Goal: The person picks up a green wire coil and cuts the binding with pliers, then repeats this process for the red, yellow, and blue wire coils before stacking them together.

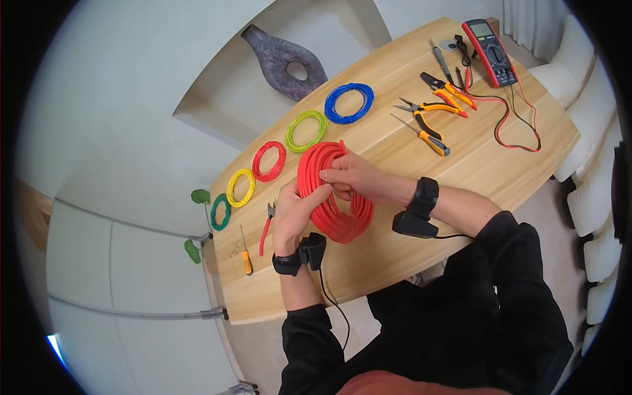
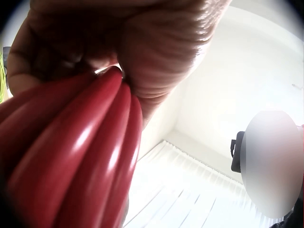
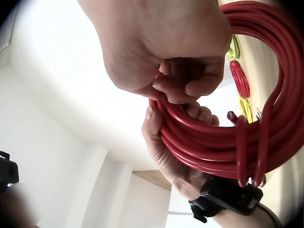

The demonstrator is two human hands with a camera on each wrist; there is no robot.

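Observation:
A thick red cable coil [image 1: 345, 230] is held up over the wooden table [image 1: 395, 243]. The left hand [image 1: 293, 214] grips its left side, with the thumb on the front of the strands. From the right, the right hand [image 1: 362, 178] reaches to the inner edge of the coil, its curled fingers pinching the strands near the left thumb. In the right wrist view, one cut cable end [image 3: 232, 117] pokes out by the loops. The left wrist view shows the red strands [image 2: 71, 147] passing close under the left palm [image 2: 161, 52].
Behind the coil lie thin wire coils: blue [image 1: 349, 120], yellow-green [image 1: 306, 149], red [image 1: 268, 177], yellow [image 1: 240, 203] and dark green [image 1: 219, 227]. Red-handled cutters [image 1: 265, 237] and a screwdriver [image 1: 247, 263] lie left; long-nose pliers [image 1: 428, 122], wire strippers [image 1: 451, 95] and a multimeter [image 1: 490, 52] right.

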